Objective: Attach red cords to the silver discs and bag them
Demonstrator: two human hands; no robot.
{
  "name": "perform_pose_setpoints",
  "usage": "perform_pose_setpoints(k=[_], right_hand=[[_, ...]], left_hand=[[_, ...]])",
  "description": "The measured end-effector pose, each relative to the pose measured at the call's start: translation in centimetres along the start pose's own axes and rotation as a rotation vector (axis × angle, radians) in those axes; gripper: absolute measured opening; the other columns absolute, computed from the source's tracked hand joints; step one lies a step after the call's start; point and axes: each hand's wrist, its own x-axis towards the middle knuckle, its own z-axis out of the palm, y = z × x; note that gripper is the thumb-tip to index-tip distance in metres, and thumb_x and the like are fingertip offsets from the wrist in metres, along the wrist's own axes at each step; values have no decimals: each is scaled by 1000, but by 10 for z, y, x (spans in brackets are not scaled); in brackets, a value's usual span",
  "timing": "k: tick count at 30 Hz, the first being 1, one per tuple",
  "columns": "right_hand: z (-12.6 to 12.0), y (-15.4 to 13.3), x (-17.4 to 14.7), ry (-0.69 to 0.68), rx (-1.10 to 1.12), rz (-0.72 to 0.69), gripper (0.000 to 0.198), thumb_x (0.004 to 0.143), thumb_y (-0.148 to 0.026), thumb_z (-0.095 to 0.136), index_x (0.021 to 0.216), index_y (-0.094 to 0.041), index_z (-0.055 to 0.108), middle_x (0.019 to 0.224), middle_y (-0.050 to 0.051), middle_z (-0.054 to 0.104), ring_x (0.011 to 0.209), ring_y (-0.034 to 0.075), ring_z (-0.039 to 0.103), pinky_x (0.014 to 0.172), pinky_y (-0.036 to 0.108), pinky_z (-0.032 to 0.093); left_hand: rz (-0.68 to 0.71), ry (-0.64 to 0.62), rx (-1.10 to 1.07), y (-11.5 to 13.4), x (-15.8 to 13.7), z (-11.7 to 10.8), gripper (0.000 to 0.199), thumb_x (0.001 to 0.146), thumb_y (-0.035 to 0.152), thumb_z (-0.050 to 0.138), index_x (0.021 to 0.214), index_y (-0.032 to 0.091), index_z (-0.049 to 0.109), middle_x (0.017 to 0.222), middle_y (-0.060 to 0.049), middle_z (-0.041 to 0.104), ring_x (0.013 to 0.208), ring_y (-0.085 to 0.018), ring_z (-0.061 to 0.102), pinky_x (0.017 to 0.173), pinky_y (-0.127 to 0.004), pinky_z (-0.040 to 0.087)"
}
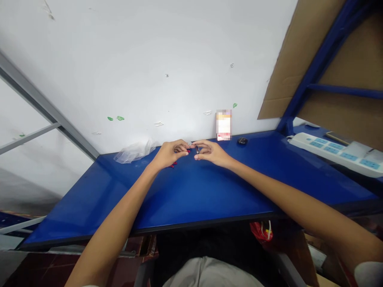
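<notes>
My left hand [167, 154] is closed in a pinch above the blue table, with a small red piece [188, 151] showing at its fingertips. Facing it, my right hand [216, 154] grips a small dark, shiny ring-shaped piece [197, 150] between thumb and fingers. The fingertips of both hands come close together, and I cannot tell whether they touch. Below my left hand, a few thin red pieces [173, 164] lie on the table, partly hidden by the hand. The exact kind of these pieces is too small to make out.
The blue table [191, 195] meets a white wall. A crumpled clear plastic bag [136, 151] lies at the back left. A blurred upright box [224, 125] and a small black object [242, 141] stand at the back. A white power strip [338, 153] is at the right.
</notes>
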Motion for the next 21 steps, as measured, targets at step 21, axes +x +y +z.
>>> perform_pose_setpoints(k=[21], right_hand=[[6,0,-1,-58,239,-12,64,76,-35,97,135,-23,74,116,7,79,88,22,80,82,39,69]], left_hand=[[163,313,-14,4,1,36,12,93,28,78,99,23,86,100,-5,84,85,-19,77,82,-32,61]])
